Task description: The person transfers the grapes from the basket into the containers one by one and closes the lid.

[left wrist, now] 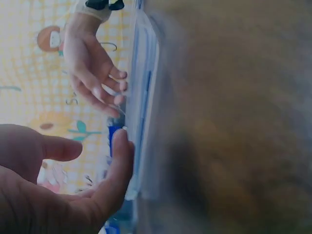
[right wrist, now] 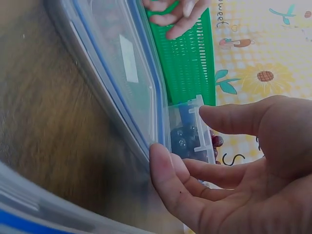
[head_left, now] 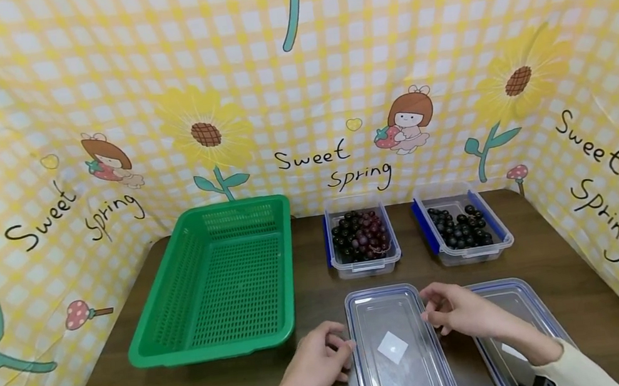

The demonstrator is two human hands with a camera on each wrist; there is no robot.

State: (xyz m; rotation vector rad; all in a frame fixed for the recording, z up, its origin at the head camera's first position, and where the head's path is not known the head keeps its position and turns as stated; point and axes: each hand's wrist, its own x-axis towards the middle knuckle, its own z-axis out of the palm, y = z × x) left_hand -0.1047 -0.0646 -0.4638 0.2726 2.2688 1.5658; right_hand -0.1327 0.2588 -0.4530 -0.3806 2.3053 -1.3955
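Note:
A clear lid [head_left: 394, 366] with a blue seal and a white square sticker lies flat at the front middle. My left hand [head_left: 323, 360] is at its left edge, fingers loosely bent and thumb apart from them in the left wrist view. At the lid's upper right edge is my right hand [head_left: 460, 309]. The right wrist view shows its fingertips [right wrist: 163, 165] right by the lid's rim [right wrist: 158, 117], with the thumb raised away. Neither hand has anything between thumb and fingers. A second clear lid [head_left: 517, 309] lies under the right forearm, partly hidden.
A green basket [head_left: 289, 264] with slotted walls stands at the left. Toward the back are a clear box [head_left: 365, 267] of dark and reddish grapes and another clear box [head_left: 477, 254] of dark grapes. Yellow checked cloth [head_left: 300, 106] walls in the brown table [head_left: 321, 302].

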